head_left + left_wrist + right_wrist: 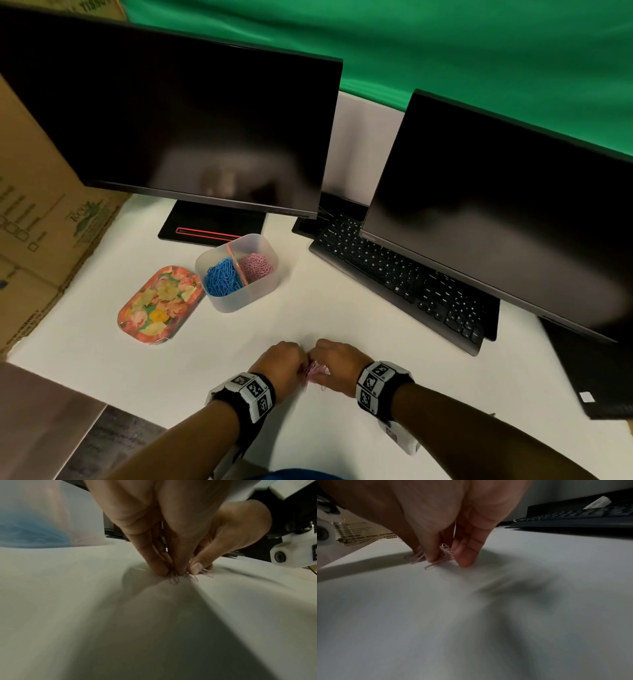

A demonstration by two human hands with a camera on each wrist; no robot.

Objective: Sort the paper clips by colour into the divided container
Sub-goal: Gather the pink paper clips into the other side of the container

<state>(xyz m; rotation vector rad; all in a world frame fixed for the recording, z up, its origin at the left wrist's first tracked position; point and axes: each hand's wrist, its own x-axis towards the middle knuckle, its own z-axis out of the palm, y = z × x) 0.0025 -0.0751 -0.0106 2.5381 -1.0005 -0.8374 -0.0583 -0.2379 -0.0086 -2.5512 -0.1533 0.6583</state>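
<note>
A small heap of pink paper clips (314,371) lies on the white table near its front edge. My left hand (286,365) and right hand (334,363) meet over it, fingers curled down and pinching clips from both sides. In the left wrist view my left fingertips (163,569) press on pink clips (174,580). In the right wrist view my thumb and fingers pinch a bunch of pink clips (445,553). The translucent divided container (239,298) stands further back, with blue clips (222,277) in its left half and pink clips (257,263) in its right half.
A floral tray (154,308) lies left of the container. Two dark monitors (171,130) and a black keyboard (404,277) fill the back and right. A cardboard box (37,219) stands at the left edge.
</note>
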